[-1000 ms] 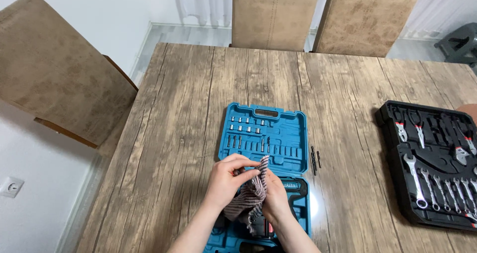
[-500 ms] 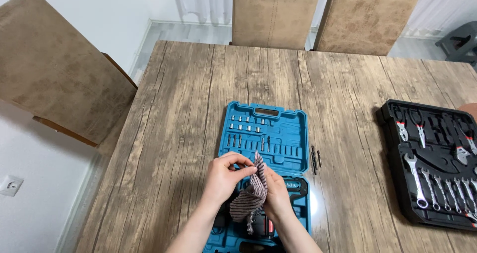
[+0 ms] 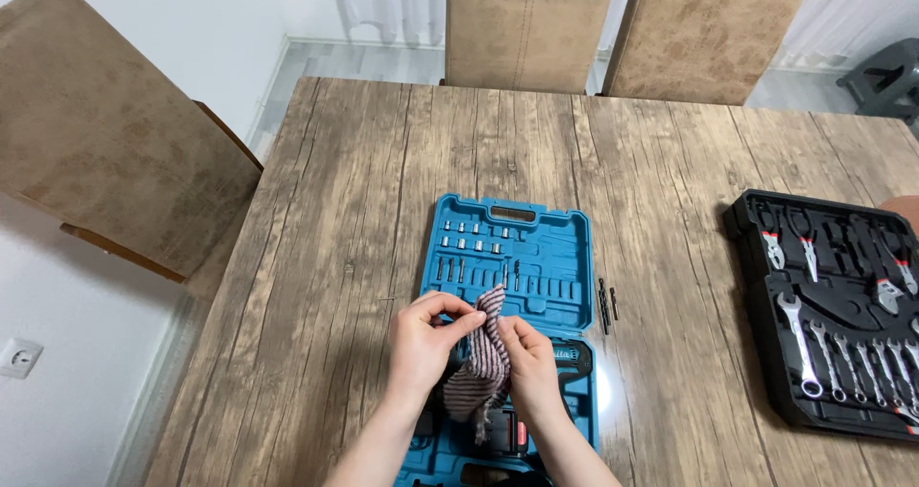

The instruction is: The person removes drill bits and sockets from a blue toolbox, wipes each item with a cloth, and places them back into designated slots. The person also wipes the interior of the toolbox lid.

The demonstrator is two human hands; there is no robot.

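Observation:
My left hand [image 3: 427, 342] and my right hand [image 3: 529, 365] meet over the lower half of an open blue tool case [image 3: 546, 257] on the wooden table [image 3: 364, 210]. Both hands pinch a striped grey and pink cloth [image 3: 481, 367] that bunches between them and hangs down. The fingertips of my left hand press into the cloth's top fold; whether something small is wrapped inside is hidden. Rows of sockets and bits [image 3: 474, 248] fill the case's upper tray. A dark drill [image 3: 574, 361] lies partly hidden under my right hand.
Two or three loose dark drill bits [image 3: 606, 303] lie just right of the blue case. A black tool case [image 3: 842, 305] with wrenches and pliers sits open at the right edge. Beige chairs stand at the far side [image 3: 531, 28] and at the left [image 3: 96, 152].
My hands have shifted the cloth slightly, its top fold now standing a bit higher between my fingers. The view moved down a little. Everything else is as before.

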